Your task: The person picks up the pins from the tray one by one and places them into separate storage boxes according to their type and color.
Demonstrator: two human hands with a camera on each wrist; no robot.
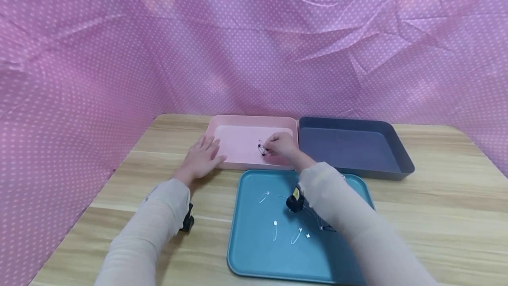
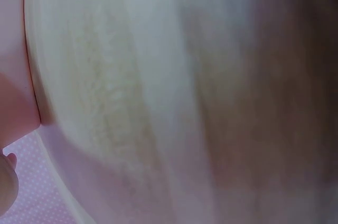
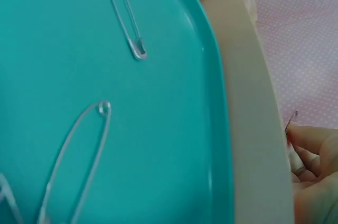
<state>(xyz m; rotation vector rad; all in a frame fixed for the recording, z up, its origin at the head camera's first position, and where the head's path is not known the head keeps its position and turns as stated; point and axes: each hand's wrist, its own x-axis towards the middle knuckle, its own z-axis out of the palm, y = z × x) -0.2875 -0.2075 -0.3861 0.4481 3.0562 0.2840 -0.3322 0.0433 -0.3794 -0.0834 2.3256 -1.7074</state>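
My right hand is over the right part of the pink tray, thumb and fingers pinching a dark safety pin. Dark pins show at its fingertips; which are held and which lie in the tray I cannot tell. At the pink tray's left end, my left hand rests with fingers spread against the rim. Silver safety pins lie scattered in the teal tray below my right forearm, which hides part of it. In the right wrist view, an open-looking silver pin appears close up.
A dark grey-blue tray stands right of the pink one, side by side. All three trays sit on a wood-grain table. Pink dotted cloth hangs behind and along the sides.
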